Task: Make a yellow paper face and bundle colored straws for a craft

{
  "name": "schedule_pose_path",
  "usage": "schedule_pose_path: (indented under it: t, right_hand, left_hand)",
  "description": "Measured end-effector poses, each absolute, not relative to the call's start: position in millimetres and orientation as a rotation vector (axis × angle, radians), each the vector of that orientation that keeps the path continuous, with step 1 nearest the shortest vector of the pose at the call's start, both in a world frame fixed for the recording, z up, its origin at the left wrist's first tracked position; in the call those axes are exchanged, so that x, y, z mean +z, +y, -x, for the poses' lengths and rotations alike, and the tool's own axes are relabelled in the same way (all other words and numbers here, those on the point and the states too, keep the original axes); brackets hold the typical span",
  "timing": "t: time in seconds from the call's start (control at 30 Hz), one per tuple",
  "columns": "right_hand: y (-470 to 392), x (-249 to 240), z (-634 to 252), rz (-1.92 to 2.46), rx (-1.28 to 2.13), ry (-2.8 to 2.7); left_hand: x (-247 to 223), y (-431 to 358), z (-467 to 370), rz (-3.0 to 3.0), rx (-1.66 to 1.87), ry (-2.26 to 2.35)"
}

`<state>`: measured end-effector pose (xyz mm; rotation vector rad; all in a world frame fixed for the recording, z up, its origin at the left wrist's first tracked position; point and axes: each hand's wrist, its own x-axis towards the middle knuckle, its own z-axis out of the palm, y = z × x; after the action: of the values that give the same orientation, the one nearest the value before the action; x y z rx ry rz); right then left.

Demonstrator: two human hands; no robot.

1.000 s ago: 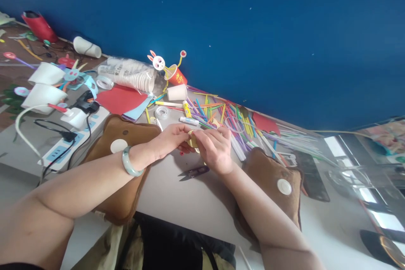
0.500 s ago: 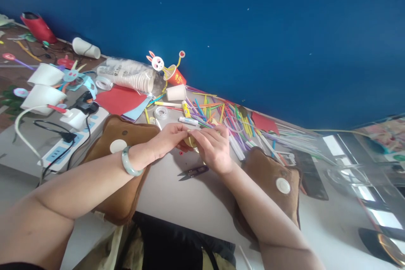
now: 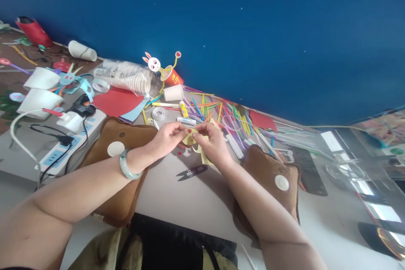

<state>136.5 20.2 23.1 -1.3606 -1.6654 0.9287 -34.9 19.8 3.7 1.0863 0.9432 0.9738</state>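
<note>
Yellow paper disc point(image 3: 190, 138), half hidden by your fingertips, is pinched between your left hand point(image 3: 167, 136) and right hand point(image 3: 211, 143) above the grey table point(image 3: 177, 196); its markings blur. Behind stands a blue wall point(image 3: 253, 29).

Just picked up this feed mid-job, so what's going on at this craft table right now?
A person sits at a cluttered table, pinching a small yellow paper disc between the left hand and right hand, just above the tabletop. More yellow paper lies under the right hand. Small thread snips lie on the table just in front of the hands, untouched. Both forearms rest over brown padded cushions. Coloured straws and a sleeve of paper cups lie beyond.
</note>
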Motion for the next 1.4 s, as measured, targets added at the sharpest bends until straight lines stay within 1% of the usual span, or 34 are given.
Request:
schedule_pose_path:
  t: [0.2, 0.53, 0.83, 1.13, 1.4]
  right_hand:
    - [19.2, 23.3, -132.1, 1.338, 1.047, -1.614]
    - [21.9, 23.1, -133.5, 1.373, 1.08, -1.598]
    - [21.4, 24.8, -134.8, 1.343, 1.122, -1.612]
    - [24.1, 26.8, -138.2, 1.368, 1.291, -1.487]
    - [26.8, 21.5, -140.3, 1.354, 1.286, -1.451]
  left_hand:
    - [2.3, 16.6, 34.1, -1.152, 0.956, 0.929]
    - [8.6, 16.0, 32.0, -1.092, 0.912, 0.948]
    - [13.1, 18.1, 37.9, -1.209, 0.925, 0.985]
    - [14.6, 22.0, 35.2, -0.934, 0.968, 1.009]
    - [15.6, 22.6, 35.8, -0.872, 0.886, 1.012]
